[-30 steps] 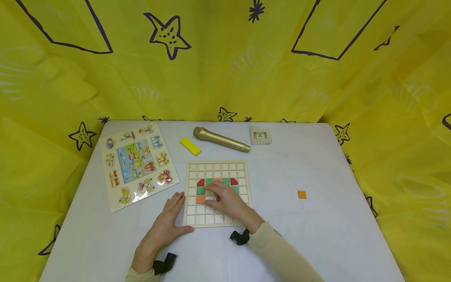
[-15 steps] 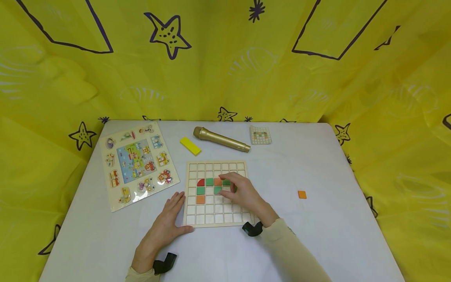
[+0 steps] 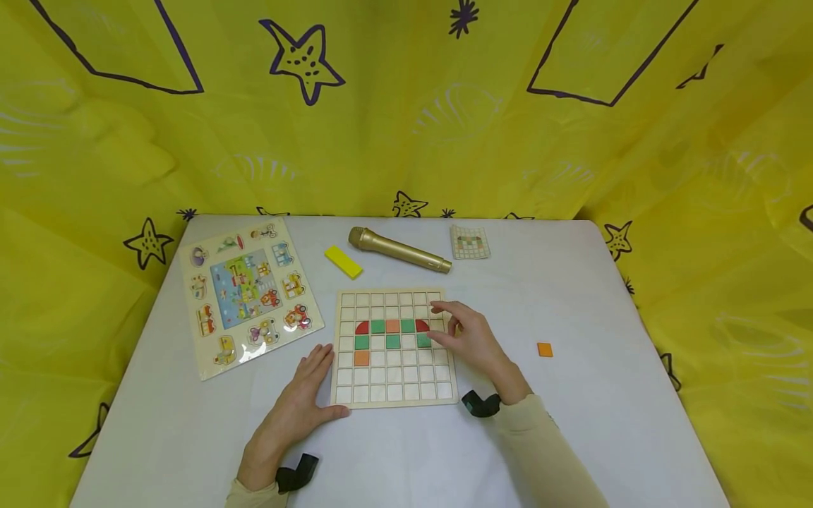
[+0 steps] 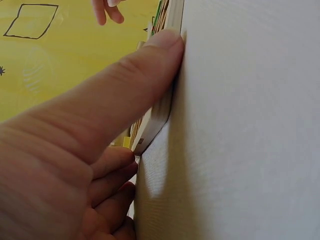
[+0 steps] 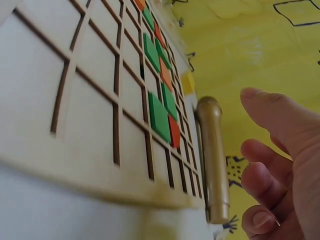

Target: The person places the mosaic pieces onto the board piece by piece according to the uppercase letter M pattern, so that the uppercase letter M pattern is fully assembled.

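A wooden grid board (image 3: pixel 409 374) lies in the middle of the table, with red, green and orange tiles (image 3: pixel 393 341) set in some of its cells. My left hand (image 3: pixel 297 409) rests at its lower left corner. In the left wrist view the thumb (image 4: pixel 135 75) presses along the board's side edge, and the other fingers lie round the corner. Over the board's right side hovers my right hand (image 3: pixel 473 339), thumb and forefinger apart. Nothing shows between its fingers in the right wrist view, where the green and red tiles (image 5: pixel 159 116) sit in their cells.
One loose orange tile (image 3: pixel 545 350) lies on the table to the right. Behind the board are a gold microphone (image 3: pixel 400 250), a yellow block (image 3: pixel 344 262) and a small pattern card (image 3: pixel 470 243). A picture puzzle board (image 3: pixel 254 353) lies at the left. Yellow curtain (image 3: pixel 381 141) surrounds the table.
My right hand has moved rightward across the board, from its orange tile at the left to its right side, uncovering the tiles beneath. The left hand has stayed in place.
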A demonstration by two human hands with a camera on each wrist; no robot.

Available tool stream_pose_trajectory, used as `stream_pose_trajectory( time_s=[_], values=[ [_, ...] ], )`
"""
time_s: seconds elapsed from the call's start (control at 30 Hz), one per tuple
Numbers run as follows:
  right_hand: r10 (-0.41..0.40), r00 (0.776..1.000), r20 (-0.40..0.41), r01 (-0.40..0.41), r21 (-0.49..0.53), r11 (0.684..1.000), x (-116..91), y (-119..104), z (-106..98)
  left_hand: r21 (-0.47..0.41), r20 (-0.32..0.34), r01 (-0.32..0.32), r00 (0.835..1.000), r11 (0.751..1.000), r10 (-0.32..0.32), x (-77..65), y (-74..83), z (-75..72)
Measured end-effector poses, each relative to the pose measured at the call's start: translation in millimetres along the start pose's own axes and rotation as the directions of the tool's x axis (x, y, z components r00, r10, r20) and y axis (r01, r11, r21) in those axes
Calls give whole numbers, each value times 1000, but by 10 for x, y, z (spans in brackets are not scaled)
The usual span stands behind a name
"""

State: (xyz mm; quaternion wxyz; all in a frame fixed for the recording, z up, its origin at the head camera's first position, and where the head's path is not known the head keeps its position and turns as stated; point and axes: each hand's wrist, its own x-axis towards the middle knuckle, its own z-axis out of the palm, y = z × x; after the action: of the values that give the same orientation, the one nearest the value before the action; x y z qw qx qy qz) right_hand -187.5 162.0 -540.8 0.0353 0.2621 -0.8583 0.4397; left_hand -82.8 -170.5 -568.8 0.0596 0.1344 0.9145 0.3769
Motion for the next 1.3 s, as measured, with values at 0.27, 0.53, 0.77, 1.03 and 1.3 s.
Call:
stream_pose_trajectory(
  time_s=[0.27,0.53,0.77,1.03,1.3],
  values=[
    [32,999,-34,-33,-38,999,-106,126,-213,-11,11,4,1000,1000,-3,-1,-6,-4],
    [66,995,-80,-71,-50,996,-251,249,-424,-18,5,-5,1000,1000,5,-5,2,-5],
    [121,982,-144,-131,-64,989,-421,374,-620,-22,4,0,1000,1000,0,-2,0,-4],
    [149,962,-230,-180,-123,976,-654,478,-845,-14,-1,-3,1000,1000,3,-4,0,-2],
    [225,935,-275,-276,-164,947,-887,585,-1073,-22,3,6,1000,1000,-6,-1,-1,0]
  ],
)
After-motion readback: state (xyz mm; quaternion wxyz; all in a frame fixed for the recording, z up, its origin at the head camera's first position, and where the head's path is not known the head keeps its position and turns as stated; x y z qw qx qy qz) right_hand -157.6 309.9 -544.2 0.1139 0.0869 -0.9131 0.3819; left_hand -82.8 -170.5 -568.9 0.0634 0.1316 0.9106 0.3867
